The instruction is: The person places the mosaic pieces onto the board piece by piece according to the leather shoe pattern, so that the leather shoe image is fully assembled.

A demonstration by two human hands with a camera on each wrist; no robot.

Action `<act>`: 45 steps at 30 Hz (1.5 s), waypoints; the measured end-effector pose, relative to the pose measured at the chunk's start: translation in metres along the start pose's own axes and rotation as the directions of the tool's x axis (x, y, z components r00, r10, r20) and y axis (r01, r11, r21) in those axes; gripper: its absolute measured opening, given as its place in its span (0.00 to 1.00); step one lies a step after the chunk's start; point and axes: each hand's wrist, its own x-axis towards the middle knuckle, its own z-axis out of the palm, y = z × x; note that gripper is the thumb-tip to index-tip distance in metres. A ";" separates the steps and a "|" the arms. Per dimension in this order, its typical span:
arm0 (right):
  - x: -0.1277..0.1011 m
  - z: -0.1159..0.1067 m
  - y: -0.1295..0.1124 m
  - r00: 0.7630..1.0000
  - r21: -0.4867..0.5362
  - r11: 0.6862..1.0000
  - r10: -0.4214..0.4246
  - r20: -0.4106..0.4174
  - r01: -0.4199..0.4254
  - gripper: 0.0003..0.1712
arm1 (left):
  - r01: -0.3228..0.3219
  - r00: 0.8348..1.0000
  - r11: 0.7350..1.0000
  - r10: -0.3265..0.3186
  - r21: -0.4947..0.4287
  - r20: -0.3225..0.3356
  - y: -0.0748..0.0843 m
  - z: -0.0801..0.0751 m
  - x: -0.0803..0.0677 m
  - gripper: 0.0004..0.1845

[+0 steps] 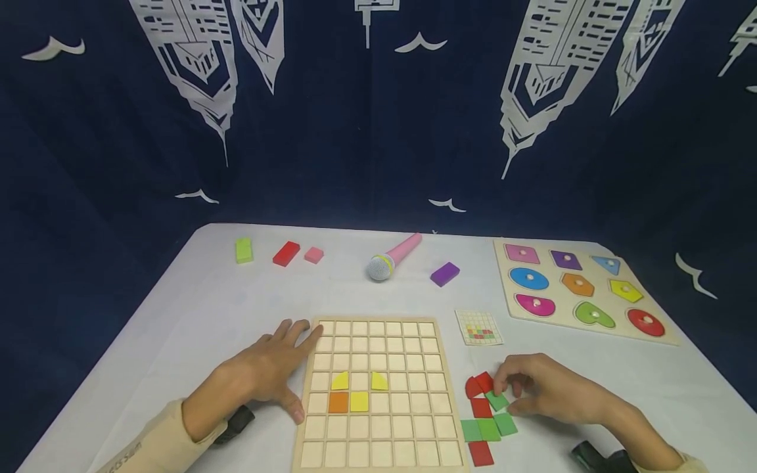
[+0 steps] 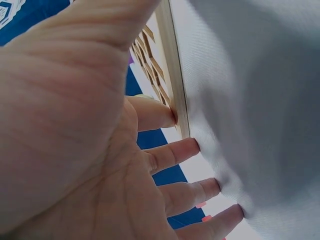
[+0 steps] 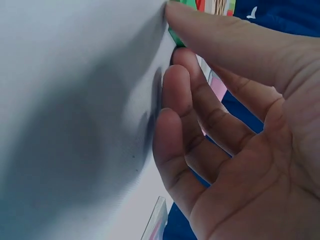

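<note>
- The left hand lies flat on the white table, fingers spread wide and holding nothing; its index fingertip touches the left edge of the wooden grid board, and the thumb lies against that edge nearer the person.
- Left of this hand the cloth is bare out to the table's edge; well beyond its fingertips lie a green block, a red block and a pink block.
- Between the hands, the board holds two yellow pieces, an orange square and a yellow square; most cells are open.
- The right hand has its fingers curled, thumb and fingertips pinching a green tile just off the board's right edge.
- Red tiles touch its fingertips; more green tiles lie just below.
- Beyond it sit a pattern card and a shape puzzle; bare cloth lies to its right.
</note>
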 end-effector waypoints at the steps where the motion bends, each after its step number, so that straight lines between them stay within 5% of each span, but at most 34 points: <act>1: 0.000 0.001 0.000 1.000 0.000 1.000 -0.002 -0.003 0.002 0.15 | 0.002 1.000 1.000 -0.002 -0.005 -0.002 0.000 0.001 0.000 0.76; 25: 0.000 0.000 -0.007 0.999 -0.072 0.997 0.038 0.016 -0.037 0.15 | -0.017 1.000 1.000 0.017 0.026 -0.007 -0.001 -0.001 0.000 0.77; 36: 0.017 0.001 -0.027 0.994 -0.074 0.991 -0.108 0.004 0.108 0.11 | -0.025 1.000 0.999 0.026 0.048 -0.016 -0.003 -0.001 0.002 0.77; 45: 0.046 0.014 -0.060 0.971 -0.057 0.970 -0.235 0.037 0.237 0.10 | -0.081 0.997 0.990 0.080 -0.118 -0.016 -0.012 -0.011 0.001 0.64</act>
